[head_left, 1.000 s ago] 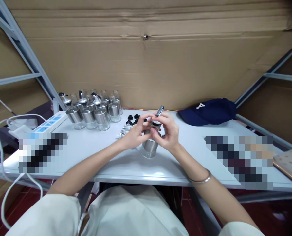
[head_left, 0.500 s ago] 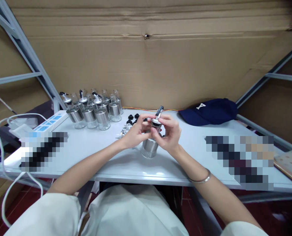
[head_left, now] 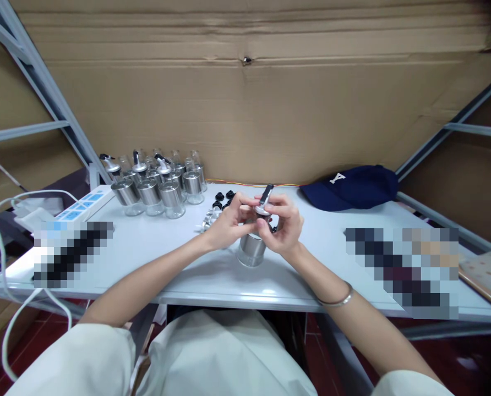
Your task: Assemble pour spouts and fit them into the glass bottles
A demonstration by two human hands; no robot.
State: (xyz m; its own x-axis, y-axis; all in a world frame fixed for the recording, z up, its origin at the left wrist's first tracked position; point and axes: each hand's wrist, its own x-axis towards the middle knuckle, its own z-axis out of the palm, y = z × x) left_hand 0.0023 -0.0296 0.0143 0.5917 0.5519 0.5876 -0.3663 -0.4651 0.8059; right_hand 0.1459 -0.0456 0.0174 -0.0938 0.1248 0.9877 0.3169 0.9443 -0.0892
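Observation:
A glass bottle point(head_left: 251, 254) with a brushed metal sleeve stands on the table in front of me. At its neck is a pour spout point(head_left: 265, 199) with a silver collar and a black flip cap, leaning a little right. My left hand point(head_left: 230, 224) is closed around the neck and collar from the left. From the right, my right hand point(head_left: 285, 223) grips the collar between thumb and fingers. The fingers hide most of the neck, so how deep the spout sits cannot be seen. Just behind my left hand lie black stoppers point(head_left: 219, 196) and silver spout parts point(head_left: 206, 223).
Several sleeved bottles point(head_left: 171, 199) stand at the back left, three topped with spouts. A power strip point(head_left: 89, 202) with white cables lies at the left. A navy cap point(head_left: 353, 188) rests at the back right. Cardboard point(head_left: 245, 121) walls the rear; blurred items lie at both sides.
The pour spout has moved slightly down toward the bottle, and its black cap faces me more. My fingers have shifted a little with it. The bottle stays in place.

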